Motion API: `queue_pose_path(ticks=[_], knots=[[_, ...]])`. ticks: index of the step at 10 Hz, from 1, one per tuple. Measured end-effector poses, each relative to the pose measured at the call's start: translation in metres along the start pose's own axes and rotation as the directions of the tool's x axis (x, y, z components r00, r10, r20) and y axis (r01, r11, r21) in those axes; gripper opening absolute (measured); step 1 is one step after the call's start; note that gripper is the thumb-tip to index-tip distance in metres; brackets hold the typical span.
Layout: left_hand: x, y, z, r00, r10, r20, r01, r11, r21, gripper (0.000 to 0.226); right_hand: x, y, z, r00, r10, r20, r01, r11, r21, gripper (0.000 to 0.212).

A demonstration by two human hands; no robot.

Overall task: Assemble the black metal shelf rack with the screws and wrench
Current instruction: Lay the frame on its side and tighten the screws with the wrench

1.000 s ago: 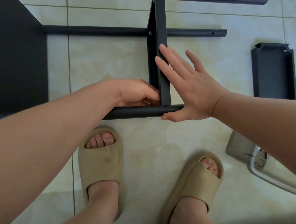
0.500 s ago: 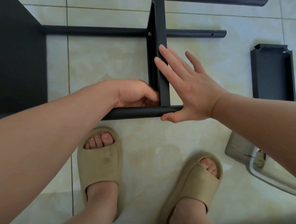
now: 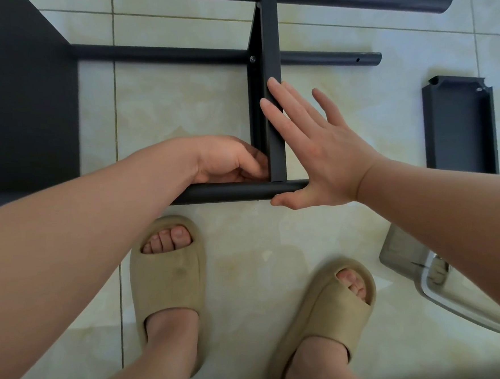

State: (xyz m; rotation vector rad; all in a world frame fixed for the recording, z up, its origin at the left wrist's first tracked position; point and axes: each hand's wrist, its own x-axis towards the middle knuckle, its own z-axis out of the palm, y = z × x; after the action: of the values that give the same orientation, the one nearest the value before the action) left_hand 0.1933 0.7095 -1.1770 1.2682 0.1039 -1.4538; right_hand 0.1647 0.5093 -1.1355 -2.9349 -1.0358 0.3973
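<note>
We see two tan slippers on the tiled floor, a clear container near its right edge.

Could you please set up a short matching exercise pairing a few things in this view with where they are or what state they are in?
Things:
1. right hand
2. left hand
3. loose black panel
4. clear container

Places or states:
A. lying alone on the tiles, far right
B. flat and open against the upright panel
C. partly hidden under the right forearm
D. curled in the corner above the near tube

Pairs: 1-B, 2-D, 3-A, 4-C
</note>
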Motion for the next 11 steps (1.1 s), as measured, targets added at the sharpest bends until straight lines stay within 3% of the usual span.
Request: queue_pose_path(ticks=[1, 3, 5, 7, 9, 11], knots=[[0.0009, 0.0008, -0.0011, 0.999, 0.009, 0.04, -0.006, 0.997, -0.071, 0.02, 0.0001, -0.0001, 0.0, 1.0, 0.0, 0.003, 0.0, 1.0, -0.001, 0.125], [0.0033, -0.001, 0.0002, 1.0, 0.007, -0.025, -0.006, 0.998, 0.066, 0.022, 0.0, 0.0003, -0.0001, 1.0, 0.001, 0.007, -0.001, 1.0, -0.005, 0.125], [0.0008, -0.0014, -0.0017, 0.998, -0.042, -0.037, 0.045, 0.995, 0.09, 0.019, 0.0, 0.0005, 0.0001, 1.0, 0.0, 0.004, 0.0, 1.0, -0.005, 0.125], [0.0021, 0.0006, -0.002, 0.999, 0.022, 0.045, -0.017, 0.993, -0.119, 0.023, -0.0001, 0.0007, 0.0003, 1.0, -0.002, 0.002, 0.002, 1.0, 0.001, 0.125], [0.002, -0.0014, -0.0003, 1.0, 0.004, -0.016, -0.003, 0.998, 0.069, 0.024, 0.0003, 0.0007, 0.0001, 1.0, -0.003, 0.007, 0.003, 1.0, 0.001, 0.125], [0.0001, -0.0009, -0.0008, 0.997, -0.029, -0.068, 0.032, 0.998, 0.054, 0.019, 0.0009, 0.0008, 0.0007, 1.0, -0.003, 0.009, 0.003, 1.0, -0.003, 0.125]])
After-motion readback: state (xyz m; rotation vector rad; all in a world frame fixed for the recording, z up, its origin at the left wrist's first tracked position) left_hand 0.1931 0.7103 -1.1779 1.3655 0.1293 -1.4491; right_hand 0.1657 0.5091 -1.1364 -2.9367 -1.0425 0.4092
